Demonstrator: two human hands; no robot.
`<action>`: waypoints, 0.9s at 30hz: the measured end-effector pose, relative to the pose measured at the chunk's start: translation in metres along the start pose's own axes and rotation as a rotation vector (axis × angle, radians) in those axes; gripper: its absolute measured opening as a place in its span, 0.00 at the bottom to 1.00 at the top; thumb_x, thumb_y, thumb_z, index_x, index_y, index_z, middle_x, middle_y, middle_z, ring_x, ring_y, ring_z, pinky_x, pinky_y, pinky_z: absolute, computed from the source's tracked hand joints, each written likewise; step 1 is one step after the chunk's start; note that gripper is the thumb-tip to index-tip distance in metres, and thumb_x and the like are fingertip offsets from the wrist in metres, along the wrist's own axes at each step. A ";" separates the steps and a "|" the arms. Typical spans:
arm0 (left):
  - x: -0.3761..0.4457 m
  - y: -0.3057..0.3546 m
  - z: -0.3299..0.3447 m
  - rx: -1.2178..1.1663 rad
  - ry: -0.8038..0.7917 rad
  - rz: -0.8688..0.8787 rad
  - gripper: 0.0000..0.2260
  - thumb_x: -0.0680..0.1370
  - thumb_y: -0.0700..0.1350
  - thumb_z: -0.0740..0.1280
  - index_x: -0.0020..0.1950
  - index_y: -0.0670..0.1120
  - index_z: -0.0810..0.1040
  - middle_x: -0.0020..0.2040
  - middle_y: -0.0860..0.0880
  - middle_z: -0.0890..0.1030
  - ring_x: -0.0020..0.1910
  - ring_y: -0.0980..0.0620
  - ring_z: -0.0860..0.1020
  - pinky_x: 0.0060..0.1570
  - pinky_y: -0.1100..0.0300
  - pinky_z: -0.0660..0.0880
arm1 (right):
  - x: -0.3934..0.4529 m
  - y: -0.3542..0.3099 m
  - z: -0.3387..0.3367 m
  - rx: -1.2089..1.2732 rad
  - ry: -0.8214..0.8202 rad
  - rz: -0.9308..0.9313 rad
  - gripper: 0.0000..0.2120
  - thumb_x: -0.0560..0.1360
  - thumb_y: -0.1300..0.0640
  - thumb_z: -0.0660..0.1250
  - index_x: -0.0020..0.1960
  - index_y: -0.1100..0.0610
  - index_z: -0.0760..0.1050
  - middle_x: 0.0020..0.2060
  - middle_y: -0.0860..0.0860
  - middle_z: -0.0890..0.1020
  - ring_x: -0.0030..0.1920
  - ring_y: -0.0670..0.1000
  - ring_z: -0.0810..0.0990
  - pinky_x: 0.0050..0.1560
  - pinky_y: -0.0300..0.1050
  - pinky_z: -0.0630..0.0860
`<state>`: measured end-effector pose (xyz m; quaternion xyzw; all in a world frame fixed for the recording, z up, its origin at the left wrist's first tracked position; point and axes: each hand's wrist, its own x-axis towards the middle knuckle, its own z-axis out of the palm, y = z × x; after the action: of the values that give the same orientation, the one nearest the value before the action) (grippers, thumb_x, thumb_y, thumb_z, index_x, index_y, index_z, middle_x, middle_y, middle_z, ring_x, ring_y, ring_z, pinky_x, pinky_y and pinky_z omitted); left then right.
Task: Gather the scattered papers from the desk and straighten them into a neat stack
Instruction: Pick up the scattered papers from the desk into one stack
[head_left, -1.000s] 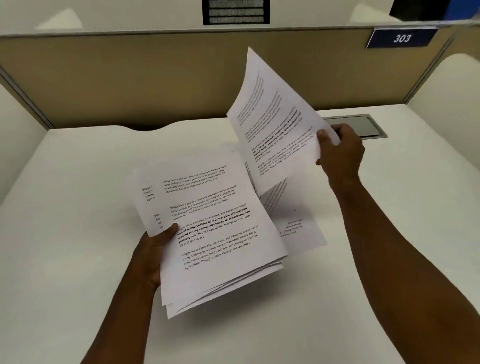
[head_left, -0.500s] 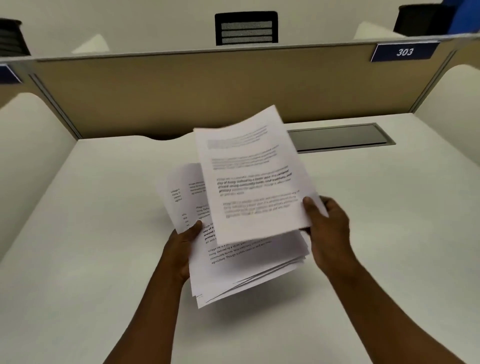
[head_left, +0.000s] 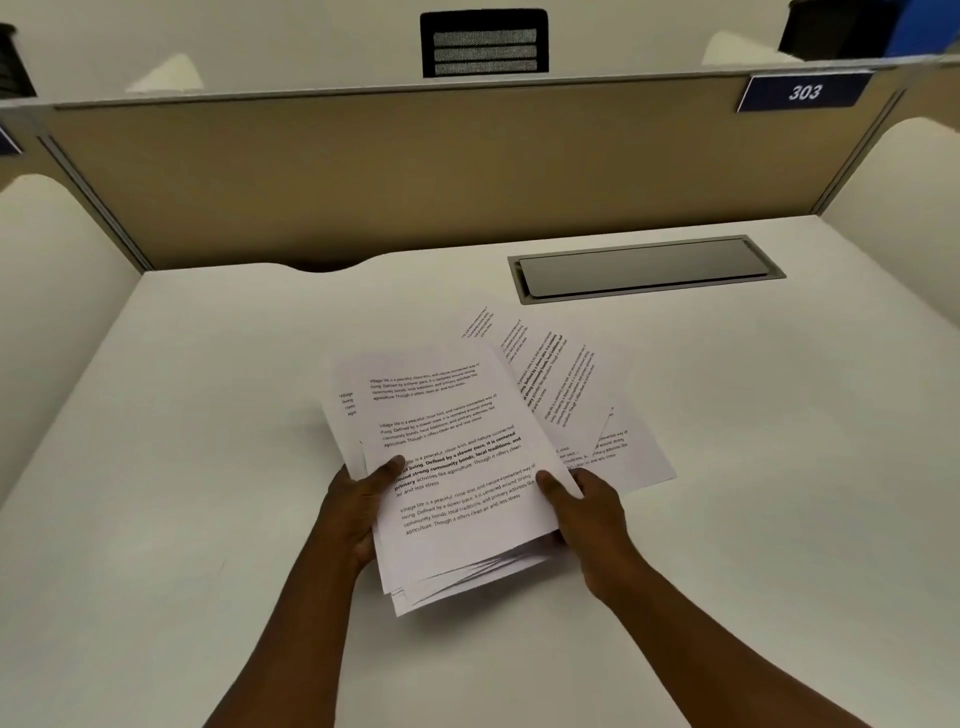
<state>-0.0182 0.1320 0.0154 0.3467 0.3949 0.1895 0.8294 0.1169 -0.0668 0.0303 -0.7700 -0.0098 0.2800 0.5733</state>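
Both hands are clamped on the same bundle in the centre of the frame. My left hand (head_left: 358, 512) grips the gathered stack (head_left: 457, 467) along its left edge, thumb curled over the top page and fingers hidden beneath. My right hand (head_left: 587, 512) pinches the lower right corner the same way, thumb on the print. I judge that this two-sided hold is there to steady the pile so its edges can be squared, because the sheets at the lower edge are fanned and uneven, not yet flush. The stack sits tilted, its lower end raised off the desk (head_left: 208, 467).

Up and to the right of my right hand, several loose sheets (head_left: 597, 415) lie flat on the desk, overlapping each other at skewed angles and partly tucked under the held bundle. They wait to be collected, so I judge the gathering only partway done.

Half a second ago my right hand held a single page above the pile; now that page lies on top of it, and the hand has dropped to the corner. The view has also tipped, showing more of the grey cable hatch (head_left: 644, 267) in the upper right, before the tan partition (head_left: 415, 166).
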 end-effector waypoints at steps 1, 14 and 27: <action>0.002 0.001 -0.002 0.016 0.023 0.009 0.23 0.71 0.34 0.71 0.66 0.42 0.75 0.59 0.38 0.82 0.54 0.37 0.82 0.48 0.39 0.80 | 0.004 -0.002 -0.001 -0.084 0.016 -0.018 0.11 0.76 0.47 0.67 0.47 0.55 0.76 0.43 0.51 0.81 0.42 0.48 0.80 0.30 0.37 0.74; 0.013 0.007 -0.025 -0.019 0.051 0.031 0.19 0.76 0.35 0.67 0.67 0.43 0.75 0.59 0.40 0.82 0.50 0.42 0.84 0.49 0.43 0.81 | 0.162 -0.058 -0.057 -0.715 0.187 -0.404 0.16 0.73 0.56 0.71 0.58 0.61 0.74 0.56 0.59 0.78 0.56 0.59 0.78 0.56 0.50 0.72; 0.016 0.006 -0.025 -0.030 0.083 -0.005 0.21 0.75 0.35 0.67 0.68 0.42 0.74 0.61 0.38 0.80 0.60 0.35 0.78 0.57 0.34 0.75 | 0.241 -0.106 -0.070 -1.106 -0.019 -0.181 0.37 0.67 0.49 0.78 0.68 0.61 0.68 0.66 0.60 0.73 0.67 0.61 0.70 0.66 0.52 0.67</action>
<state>-0.0285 0.1563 -0.0004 0.3251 0.4269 0.2076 0.8179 0.3836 -0.0110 0.0361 -0.9494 -0.2264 0.1900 0.1059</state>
